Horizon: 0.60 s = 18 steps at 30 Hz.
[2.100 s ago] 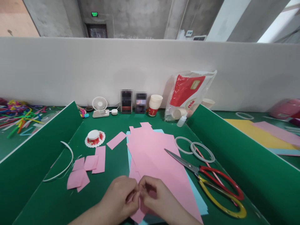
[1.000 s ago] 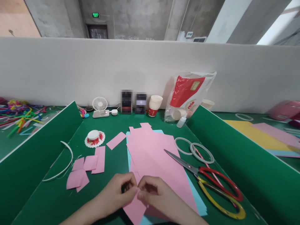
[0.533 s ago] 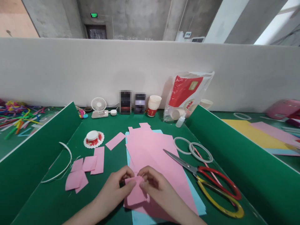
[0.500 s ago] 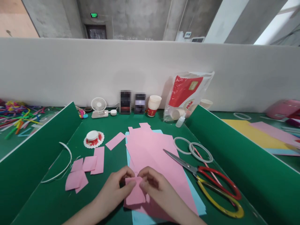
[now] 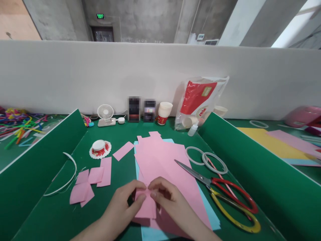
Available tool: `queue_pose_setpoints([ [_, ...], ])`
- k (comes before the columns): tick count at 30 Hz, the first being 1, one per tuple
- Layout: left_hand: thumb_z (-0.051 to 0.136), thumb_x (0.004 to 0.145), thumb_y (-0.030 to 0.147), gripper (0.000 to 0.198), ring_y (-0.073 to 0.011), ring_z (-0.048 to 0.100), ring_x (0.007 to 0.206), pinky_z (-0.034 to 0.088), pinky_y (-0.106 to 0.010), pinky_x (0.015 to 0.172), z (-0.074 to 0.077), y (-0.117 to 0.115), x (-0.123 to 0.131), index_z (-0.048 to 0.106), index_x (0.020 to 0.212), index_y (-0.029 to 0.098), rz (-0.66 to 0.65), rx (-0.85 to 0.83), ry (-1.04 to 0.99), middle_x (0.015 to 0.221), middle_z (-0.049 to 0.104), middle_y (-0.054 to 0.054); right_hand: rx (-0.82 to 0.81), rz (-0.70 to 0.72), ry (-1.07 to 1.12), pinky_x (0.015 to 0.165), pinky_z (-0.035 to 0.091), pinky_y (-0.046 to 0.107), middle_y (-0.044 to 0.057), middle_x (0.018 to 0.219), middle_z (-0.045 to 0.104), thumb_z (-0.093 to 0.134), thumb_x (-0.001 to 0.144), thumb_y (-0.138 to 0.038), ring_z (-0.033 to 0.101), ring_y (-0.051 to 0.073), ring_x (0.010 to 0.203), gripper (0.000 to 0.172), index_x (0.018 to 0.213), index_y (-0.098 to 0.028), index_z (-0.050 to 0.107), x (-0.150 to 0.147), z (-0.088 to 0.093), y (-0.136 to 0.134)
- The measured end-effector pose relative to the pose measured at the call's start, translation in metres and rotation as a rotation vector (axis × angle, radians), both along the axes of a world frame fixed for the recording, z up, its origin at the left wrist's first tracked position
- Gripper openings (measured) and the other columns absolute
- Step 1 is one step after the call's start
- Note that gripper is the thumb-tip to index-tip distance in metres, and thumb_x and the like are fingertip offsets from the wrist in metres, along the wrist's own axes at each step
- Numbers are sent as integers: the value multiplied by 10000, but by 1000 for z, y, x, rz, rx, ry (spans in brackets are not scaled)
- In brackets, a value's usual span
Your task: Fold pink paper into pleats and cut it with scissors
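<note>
My left hand (image 5: 122, 207) and my right hand (image 5: 170, 204) meet at the near middle of the green table. Both pinch a small pink paper piece (image 5: 146, 207) at its top edge, thumbs and fingers pressed together on it. The piece hangs just above a stack of large pink paper sheets (image 5: 163, 160) that lies on a light blue sheet (image 5: 213, 217). Red-handled scissors (image 5: 220, 185) lie to the right of my right hand, blades open and pointing up-left.
Small pink paper pieces (image 5: 90, 182) and a white curved strip (image 5: 67, 177) lie left. A cut paper cup (image 5: 100, 148), two tape rings (image 5: 207, 159), a yellow ring (image 5: 238, 217), a fan (image 5: 106, 114), cups (image 5: 165, 113) and a plastic bag (image 5: 200, 100) stand farther back. Green dividers (image 5: 250, 174) flank the space.
The pink piece was turned and folded between my fingers, from hanging low near the table edge to being held up at its top. My hands shifted slightly forward.
</note>
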<state>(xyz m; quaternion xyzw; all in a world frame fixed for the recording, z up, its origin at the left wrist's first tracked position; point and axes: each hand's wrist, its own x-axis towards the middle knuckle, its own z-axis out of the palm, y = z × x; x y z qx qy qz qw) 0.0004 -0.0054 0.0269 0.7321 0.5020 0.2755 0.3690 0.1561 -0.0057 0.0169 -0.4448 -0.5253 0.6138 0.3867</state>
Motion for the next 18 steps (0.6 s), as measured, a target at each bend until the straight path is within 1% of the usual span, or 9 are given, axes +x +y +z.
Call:
queue_pose_setpoints([
  [4,442,760,215,132,-138,527,610,415,-226,576,2,-1,2,571,754,192,6,0,-29,683,621,-1,-14,-10,39,469,343,207,-47,587,438,561,688,-359,406,85,481,183,693,-183,512,0,2,0],
  [7,425,749,180,139,-127,502,576,399,-212,543,4,-1,3,552,692,184,6,2,-46,636,588,8,-20,-9,65,475,345,209,-45,595,450,565,687,-364,406,81,477,192,691,-177,522,0,3,0],
  [11,384,728,118,164,-123,498,583,399,-208,552,5,-1,3,514,652,183,-34,14,-68,624,556,11,-42,-19,78,475,319,200,-55,572,438,570,682,-377,390,76,480,208,693,-175,519,2,5,0],
  [15,376,699,85,169,-120,495,578,402,-208,554,2,-3,2,501,649,188,-60,67,-49,616,545,12,-137,-35,96,445,273,193,-76,522,391,579,661,-415,340,68,446,254,733,-181,513,2,6,0],
  [18,362,702,80,185,-118,480,562,397,-203,538,-3,-5,1,493,639,194,-78,140,-14,605,528,10,-162,-13,78,444,265,195,-80,478,362,568,669,-411,337,69,438,247,654,-171,511,2,6,1],
])
